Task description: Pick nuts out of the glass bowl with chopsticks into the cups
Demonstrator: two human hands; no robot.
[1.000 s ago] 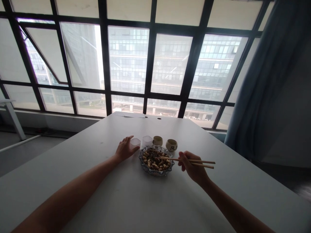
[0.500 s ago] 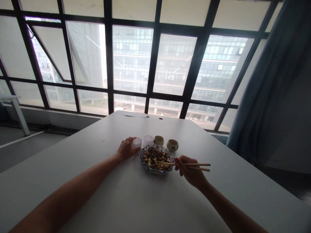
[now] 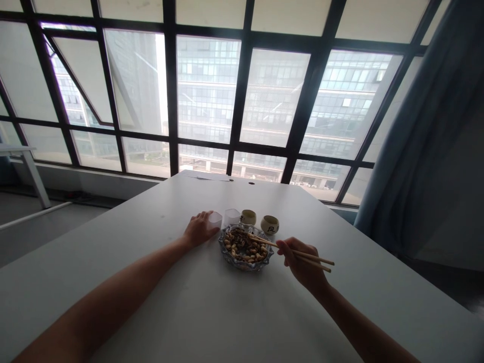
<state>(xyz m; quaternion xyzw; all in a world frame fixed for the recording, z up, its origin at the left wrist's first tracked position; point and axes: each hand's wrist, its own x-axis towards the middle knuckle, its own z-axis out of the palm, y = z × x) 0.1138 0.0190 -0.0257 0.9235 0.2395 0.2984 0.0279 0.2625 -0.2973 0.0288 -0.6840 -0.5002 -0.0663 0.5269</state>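
My right hand is closed around a pair of wooden chopsticks. Their tips reach over a clear glass bowl with a scalloped rim, among nuts and dark seeds. Whether the tips pinch anything is too small to tell. Beyond the bowl's left rim, my left hand curls its fingers and thumb around a small clear plastic cup. A second clear cup stands just to its right. Two cream ceramic cups with dark characters, a left one and a right one, stand behind the bowl.
The white table stretches away towards a large dark-framed window. Flat papers lie at its far end, near two dark holes. A blue-grey curtain hangs at the right. Another white table stands at far left.
The chopstick tips have moved from the front middle of the bowl towards its back. My right hand has shifted slightly right, and the chopsticks slope more. My left hand stays at the clear cup.
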